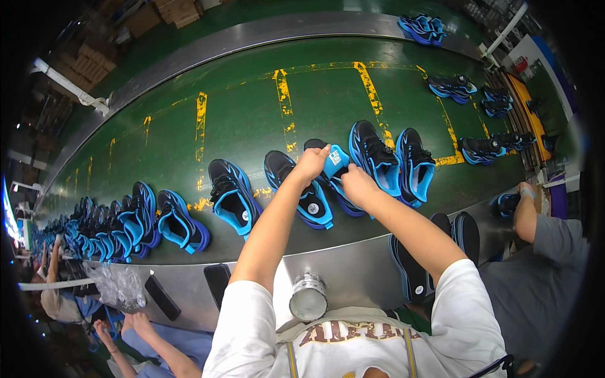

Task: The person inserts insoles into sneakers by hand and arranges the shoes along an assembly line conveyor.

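Observation:
Both my hands are at one black and blue sneaker [348,203] on the green belt, in the middle of the view. My left hand [313,162] pinches the bright blue tongue [335,160], which has a white printed patch and stands raised out of the shoe. Fingers of my right hand [359,186] are closed at the collar edge, partly hidden by the hand itself. Left of it, another sneaker [313,205] shows a round white sticker inside, partly covered by my left forearm. A pair of matching sneakers [376,157] stands close to the right.
More sneakers [234,196] line the belt [246,120] leftward; others stand far right. On the metal ledge [353,268] are a metal canister [309,297], black insoles [409,268], dark phones [162,297] and clear plastic bags [120,285]. Co-workers' arms [154,340] show at both sides.

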{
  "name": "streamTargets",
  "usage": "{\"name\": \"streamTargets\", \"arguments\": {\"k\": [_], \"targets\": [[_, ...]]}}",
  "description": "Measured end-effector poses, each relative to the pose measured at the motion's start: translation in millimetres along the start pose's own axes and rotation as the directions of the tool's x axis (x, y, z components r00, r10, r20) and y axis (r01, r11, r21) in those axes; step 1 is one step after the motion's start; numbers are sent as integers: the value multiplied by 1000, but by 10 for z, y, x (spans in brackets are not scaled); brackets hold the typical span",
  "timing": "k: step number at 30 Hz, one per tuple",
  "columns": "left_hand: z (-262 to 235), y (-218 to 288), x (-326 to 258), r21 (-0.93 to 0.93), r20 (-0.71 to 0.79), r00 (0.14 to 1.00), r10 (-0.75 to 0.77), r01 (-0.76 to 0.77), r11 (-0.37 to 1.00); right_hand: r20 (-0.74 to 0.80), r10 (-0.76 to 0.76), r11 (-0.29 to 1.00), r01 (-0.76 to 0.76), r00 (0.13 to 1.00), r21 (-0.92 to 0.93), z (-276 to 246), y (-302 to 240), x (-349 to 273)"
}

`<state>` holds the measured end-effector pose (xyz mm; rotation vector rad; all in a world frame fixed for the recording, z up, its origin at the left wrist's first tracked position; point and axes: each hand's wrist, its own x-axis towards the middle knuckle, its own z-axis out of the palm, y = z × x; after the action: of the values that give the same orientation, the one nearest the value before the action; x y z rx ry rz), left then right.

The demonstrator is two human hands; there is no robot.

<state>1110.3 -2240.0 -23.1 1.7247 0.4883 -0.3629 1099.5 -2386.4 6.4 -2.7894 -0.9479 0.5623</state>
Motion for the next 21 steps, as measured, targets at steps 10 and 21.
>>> {"name": "streamTargets", "arguments": {"k": [10,21], "targets": [[130,-75,-60,367,24,887,461,-437,821,71,-26,999,29,997,-42,-106,78,-274],[196,-182,-189,121,-224,920,322,-301,946,-129,-305,941,278,944,-191,525,314,17]]}}
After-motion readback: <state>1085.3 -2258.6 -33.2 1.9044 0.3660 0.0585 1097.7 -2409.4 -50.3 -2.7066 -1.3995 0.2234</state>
